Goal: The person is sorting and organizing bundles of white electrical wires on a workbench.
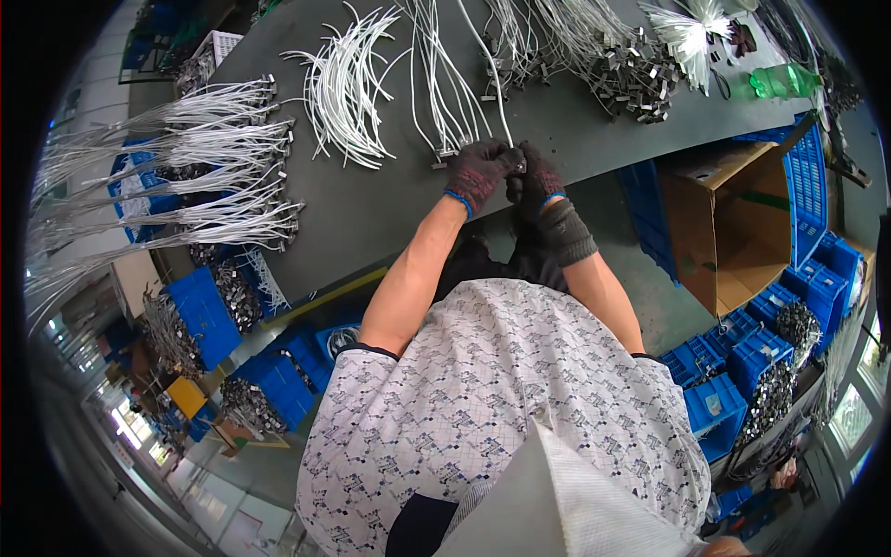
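Both of my hands wear dark knitted gloves and meet at the near edge of the dark grey table. My left hand pinches the lower end of a thick white cable, which runs up toward the far side. Against its fingertips, my right hand is closed on a small metal piece at the cable's end; most of that piece is hidden by the gloves. Just beyond my left hand lies a group of white wires with metal connectors on their near ends.
Loose white wires lie farther left, beside connector-ended wire bundles overhanging the table's left side. A pile of metal connectors and a green bottle are at the far right. An open cardboard box and blue crates stand at right.
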A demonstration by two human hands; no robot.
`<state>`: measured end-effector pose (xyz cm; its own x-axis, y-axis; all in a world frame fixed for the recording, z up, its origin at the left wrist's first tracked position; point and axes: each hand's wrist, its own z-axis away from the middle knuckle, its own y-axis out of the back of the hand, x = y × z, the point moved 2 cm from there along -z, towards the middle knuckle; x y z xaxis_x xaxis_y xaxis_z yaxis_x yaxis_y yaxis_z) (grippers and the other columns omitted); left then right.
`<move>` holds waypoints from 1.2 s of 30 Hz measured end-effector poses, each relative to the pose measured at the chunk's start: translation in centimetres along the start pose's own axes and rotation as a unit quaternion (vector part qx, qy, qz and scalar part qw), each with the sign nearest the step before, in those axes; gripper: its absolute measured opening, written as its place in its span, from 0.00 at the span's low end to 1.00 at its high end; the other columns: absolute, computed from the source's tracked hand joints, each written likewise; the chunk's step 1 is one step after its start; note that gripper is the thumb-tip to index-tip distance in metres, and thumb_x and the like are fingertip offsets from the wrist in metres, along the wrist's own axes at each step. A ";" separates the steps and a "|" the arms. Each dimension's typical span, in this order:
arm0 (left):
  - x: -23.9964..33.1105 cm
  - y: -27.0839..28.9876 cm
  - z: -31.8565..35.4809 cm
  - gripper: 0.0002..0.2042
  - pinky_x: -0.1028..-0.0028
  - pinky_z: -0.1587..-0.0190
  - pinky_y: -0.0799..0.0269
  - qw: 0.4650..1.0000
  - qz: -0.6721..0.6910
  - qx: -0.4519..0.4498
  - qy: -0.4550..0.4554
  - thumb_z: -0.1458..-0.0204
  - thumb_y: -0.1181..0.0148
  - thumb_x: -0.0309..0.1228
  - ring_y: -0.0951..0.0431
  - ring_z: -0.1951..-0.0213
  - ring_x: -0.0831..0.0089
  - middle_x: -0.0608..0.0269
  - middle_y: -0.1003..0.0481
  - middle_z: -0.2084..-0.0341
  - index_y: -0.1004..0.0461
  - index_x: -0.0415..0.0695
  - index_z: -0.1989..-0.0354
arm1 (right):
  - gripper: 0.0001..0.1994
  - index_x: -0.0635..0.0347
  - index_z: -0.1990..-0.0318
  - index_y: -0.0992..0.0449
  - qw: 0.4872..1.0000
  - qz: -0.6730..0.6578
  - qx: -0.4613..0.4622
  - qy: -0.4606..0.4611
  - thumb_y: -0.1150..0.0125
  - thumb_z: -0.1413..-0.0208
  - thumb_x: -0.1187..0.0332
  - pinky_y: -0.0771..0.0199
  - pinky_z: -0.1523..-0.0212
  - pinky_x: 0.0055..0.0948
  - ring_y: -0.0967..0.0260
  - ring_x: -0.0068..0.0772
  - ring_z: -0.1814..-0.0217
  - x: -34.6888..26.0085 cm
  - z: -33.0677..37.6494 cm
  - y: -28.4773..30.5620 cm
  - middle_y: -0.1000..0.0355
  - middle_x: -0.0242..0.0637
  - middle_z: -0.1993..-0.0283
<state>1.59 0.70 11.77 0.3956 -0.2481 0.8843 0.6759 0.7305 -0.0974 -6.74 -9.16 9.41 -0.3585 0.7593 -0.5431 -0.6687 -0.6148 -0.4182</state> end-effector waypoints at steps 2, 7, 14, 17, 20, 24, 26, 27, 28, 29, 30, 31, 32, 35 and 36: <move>0.9 -0.2 0.5 0.12 0.74 0.63 0.28 1.000 0.014 -0.006 0.023 0.44 0.37 0.36 0.25 0.71 0.76 0.63 0.23 0.74 0.23 0.37 0.66 | 0.14 0.54 0.64 0.31 1.000 -0.007 -0.010 -0.011 0.55 0.37 0.54 0.45 0.85 0.27 0.44 0.25 0.84 0.3 -0.5 0.4 0.37 0.31 0.79; -1.3 1.2 -1.1 0.13 0.73 0.63 0.26 0.988 0.142 -0.004 0.064 0.43 0.40 0.37 0.25 0.70 0.75 0.63 0.23 0.72 0.23 0.38 0.63 | 0.05 0.58 0.61 0.32 0.966 0.216 -0.050 0.134 0.49 0.40 0.68 0.35 0.82 0.30 0.37 0.28 0.80 0.4 -2.0 1.1 0.34 0.34 0.77; -1.2 3.0 -2.7 0.13 0.73 0.58 0.26 0.974 0.206 -0.004 0.092 0.43 0.41 0.37 0.23 0.65 0.74 0.63 0.23 0.68 0.24 0.39 0.59 | 0.12 0.60 0.55 0.32 0.893 0.385 -0.032 0.232 0.47 0.41 0.64 0.33 0.80 0.30 0.33 0.30 0.78 0.1 -3.8 -0.4 0.30 0.37 0.74; -2.7 5.4 -3.5 0.14 0.73 0.56 0.27 0.977 0.185 0.036 0.098 0.44 0.41 0.38 0.23 0.63 0.72 0.62 0.23 0.66 0.24 0.40 0.57 | 0.17 0.60 0.51 0.31 0.936 0.314 -0.003 0.160 0.47 0.39 0.56 0.34 0.81 0.29 0.33 0.28 0.79 -0.7 -4.6 -1.5 0.30 0.36 0.74; -4.0 9.4 -4.2 0.17 0.69 0.54 0.27 0.991 -0.045 0.093 0.080 0.45 0.42 0.41 0.21 0.61 0.67 0.57 0.21 0.64 0.22 0.39 0.57 | 0.21 0.59 0.48 0.31 0.986 0.159 0.058 0.002 0.46 0.40 0.53 0.33 0.81 0.31 0.31 0.31 0.78 0.0 -6.0 -0.1 0.29 0.37 0.73; -1.9 14.2 -6.8 0.17 0.60 0.57 0.26 0.885 -0.419 0.193 0.058 0.48 0.45 0.43 0.20 0.59 0.50 0.46 0.21 0.63 0.21 0.44 0.58 | 0.20 0.60 0.47 0.29 0.926 0.307 0.163 0.147 0.49 0.39 0.56 0.37 0.85 0.27 0.35 0.27 0.84 2.4 -6.5 10.7 0.31 0.36 0.78; -3.1 19.3 -9.2 0.16 0.57 0.58 0.26 0.859 -0.401 0.315 -0.037 0.49 0.46 0.43 0.21 0.59 0.47 0.47 0.21 0.64 0.20 0.45 0.62 | 0.18 0.59 0.49 0.28 0.909 0.337 0.184 0.164 0.50 0.39 0.57 0.38 0.86 0.28 0.36 0.26 0.85 3.5 -4.9 14.3 0.32 0.35 0.79; -3.2 22.2 -9.3 0.16 0.56 0.58 0.26 0.829 -0.418 0.370 -0.037 0.49 0.46 0.43 0.21 0.60 0.47 0.47 0.21 0.65 0.20 0.45 0.63 | 0.17 0.59 0.50 0.28 0.942 0.258 0.197 0.086 0.50 0.38 0.58 0.39 0.87 0.28 0.37 0.26 0.86 3.4 -2.8 14.1 0.32 0.34 0.79; -3.1 23.8 -10.6 0.14 0.56 0.58 0.25 0.791 -0.462 0.401 -0.011 0.49 0.46 0.41 0.21 0.60 0.47 0.48 0.21 0.65 0.20 0.45 0.64 | 0.16 0.59 0.51 0.28 0.934 0.277 0.218 0.065 0.50 0.38 0.59 0.39 0.87 0.28 0.37 0.26 0.86 3.8 -1.2 15.4 0.33 0.34 0.80; -3.1 25.4 -12.1 0.13 0.55 0.59 0.24 0.750 -0.504 0.428 0.014 0.49 0.46 0.40 0.20 0.61 0.47 0.48 0.21 0.66 0.19 0.46 0.65 | 0.15 0.59 0.52 0.28 0.924 0.294 0.240 0.045 0.51 0.38 0.59 0.39 0.87 0.29 0.37 0.26 0.86 4.2 0.3 17.1 0.33 0.35 0.80; -4.1 28.0 -13.4 0.12 0.56 0.59 0.23 0.729 -0.532 0.411 0.128 0.50 0.45 0.39 0.19 0.59 0.49 0.50 0.20 0.63 0.18 0.48 0.65 | 0.15 0.59 0.52 0.28 0.926 0.288 0.239 0.042 0.51 0.38 0.59 0.39 0.88 0.29 0.37 0.27 0.86 4.7 1.6 18.4 0.33 0.34 0.80; -3.7 27.1 -14.5 0.12 0.57 0.58 0.22 0.734 -0.545 0.371 0.164 0.51 0.44 0.39 0.19 0.58 0.51 0.51 0.20 0.61 0.18 0.49 0.65 | 0.15 0.59 0.52 0.28 0.924 0.279 0.259 0.036 0.50 0.38 0.60 0.40 0.88 0.29 0.37 0.27 0.86 5.4 3.2 20.4 0.34 0.34 0.80; -3.1 26.3 -14.8 0.12 0.57 0.58 0.22 0.734 -0.557 0.333 0.201 0.51 0.43 0.39 0.19 0.56 0.52 0.51 0.20 0.60 0.18 0.50 0.64 | 0.15 0.59 0.52 0.28 0.920 0.278 0.272 0.037 0.50 0.38 0.60 0.40 0.88 0.29 0.37 0.27 0.86 6.0 4.6 21.3 0.34 0.34 0.80; -3.9 27.9 -14.2 0.14 0.58 0.54 0.23 0.754 -0.522 0.319 0.240 0.55 0.39 0.41 0.20 0.54 0.51 0.50 0.21 0.58 0.18 0.48 0.63 | 0.15 0.59 0.50 0.29 0.924 0.214 0.317 0.017 0.50 0.38 0.61 0.39 0.88 0.29 0.37 0.27 0.86 6.6 6.2 22.0 0.34 0.34 0.80; -4.0 28.0 -14.0 0.15 0.58 0.54 0.24 0.752 -0.521 0.323 0.240 0.55 0.39 0.41 0.20 0.53 0.50 0.50 0.21 0.57 0.18 0.48 0.61 | 0.15 0.59 0.50 0.29 0.917 0.240 0.317 -0.002 0.49 0.38 0.61 0.39 0.87 0.28 0.36 0.27 0.85 6.6 6.0 21.9 0.34 0.34 0.79</move>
<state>27.64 13.22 -0.89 0.1446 -0.9885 0.0442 0.3926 0.0983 0.9145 -27.69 -16.38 1.05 -0.7132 0.4346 -0.5500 -0.6766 -0.6320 0.3779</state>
